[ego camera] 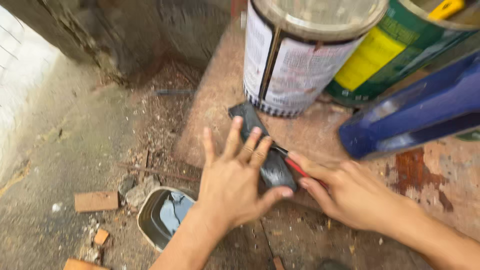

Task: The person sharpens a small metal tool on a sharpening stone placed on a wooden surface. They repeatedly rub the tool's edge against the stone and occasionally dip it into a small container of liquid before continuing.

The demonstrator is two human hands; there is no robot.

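1. Dark liquid in a small tub (162,215) on the ground, low left
2. Left hand (235,182) open, fingers spread, pressing flat on a black strip (262,147) lying on the wooden table (215,100)
3. Right hand (350,192) gripping a red-handled tool (295,166) against the strip
4. Paint cans (300,55) and blue vise (415,112) behind

Blade hidden under left hand (232,182), tins (300,55) cropped (top edge)
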